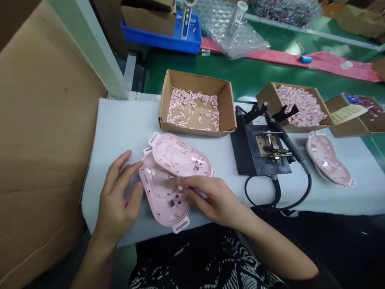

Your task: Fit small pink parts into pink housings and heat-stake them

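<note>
Two pink plastic shells lie partly overlapped on the white table. The upper shell point(180, 154) rests over the back edge of the lower shell point(165, 200). My left hand point(120, 196) is at the left rim of the lower shell, its fingers apart and the index fingertip at the rim. Over the lower shell, my right hand point(210, 196) pinches a small pale piece point(180, 188) between thumb and fingers. An open cardboard box point(197, 82) behind the shells holds loose small pink parts.
A black fixture point(258, 148) with a looped cable stands right of the shells. Farther right lie more pink shells point(329, 158), with a box of pink parts point(300, 106) behind. A blue tray point(162, 42) sits at the back; a pale post point(90, 44) rises at left.
</note>
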`<state>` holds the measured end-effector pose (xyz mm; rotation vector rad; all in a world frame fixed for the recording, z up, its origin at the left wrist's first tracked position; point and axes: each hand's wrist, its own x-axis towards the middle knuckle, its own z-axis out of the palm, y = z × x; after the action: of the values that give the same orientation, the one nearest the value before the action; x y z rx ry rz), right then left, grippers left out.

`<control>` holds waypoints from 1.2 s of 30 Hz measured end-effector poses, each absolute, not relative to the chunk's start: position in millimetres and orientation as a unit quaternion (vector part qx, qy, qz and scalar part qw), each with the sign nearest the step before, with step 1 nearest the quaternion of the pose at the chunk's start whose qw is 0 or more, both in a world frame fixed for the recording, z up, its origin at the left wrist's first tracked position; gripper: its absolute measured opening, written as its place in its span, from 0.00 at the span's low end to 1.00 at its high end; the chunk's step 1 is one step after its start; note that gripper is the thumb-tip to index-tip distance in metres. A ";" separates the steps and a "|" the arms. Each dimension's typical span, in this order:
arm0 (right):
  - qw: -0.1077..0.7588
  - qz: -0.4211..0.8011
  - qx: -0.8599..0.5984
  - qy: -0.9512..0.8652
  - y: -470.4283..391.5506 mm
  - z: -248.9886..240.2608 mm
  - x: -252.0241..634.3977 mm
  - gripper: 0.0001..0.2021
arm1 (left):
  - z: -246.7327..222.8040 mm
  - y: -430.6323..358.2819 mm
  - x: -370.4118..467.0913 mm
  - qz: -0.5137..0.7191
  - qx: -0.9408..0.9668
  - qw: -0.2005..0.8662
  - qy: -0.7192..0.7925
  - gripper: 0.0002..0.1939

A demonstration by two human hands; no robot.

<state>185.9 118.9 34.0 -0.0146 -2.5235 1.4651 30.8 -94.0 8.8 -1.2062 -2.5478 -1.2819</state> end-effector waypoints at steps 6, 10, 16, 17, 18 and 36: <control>0.079 0.440 -0.005 -0.895 122.0 31.8 166.0 0.08 | 9.8 -101.5 80.5 -0.358 -0.566 0.049 -0.741 0.18; -0.026 0.435 0.065 -0.898 125.6 44.0 170.2 0.08 | 0.9 -104.6 88.4 -0.339 -0.550 0.046 -0.762 0.13; -0.120 0.380 0.085 -0.913 120.9 55.4 158.9 0.07 | -5.3 -109.8 68.9 -0.350 -0.564 0.064 -0.745 0.11; -0.128 0.371 0.088 -0.916 120.1 57.6 156.5 0.07 | -5.2 -109.3 67.2 -0.347 -0.565 0.066 -0.746 0.10; -0.138 0.363 0.094 -0.917 119.6 59.7 154.5 0.07 | -5.0 -108.5 66.2 -0.344 -0.564 0.070 -0.747 0.09; -0.170 0.271 0.134 -0.938 118.5 65.6 152.3 0.10 | 0.9 -96.2 80.2 -0.335 -0.607 0.041 -0.720 0.11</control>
<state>152.3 118.5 65.6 0.4740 -3.3141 0.9583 80.2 -96.2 0.9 -1.8578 -2.2040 -1.0268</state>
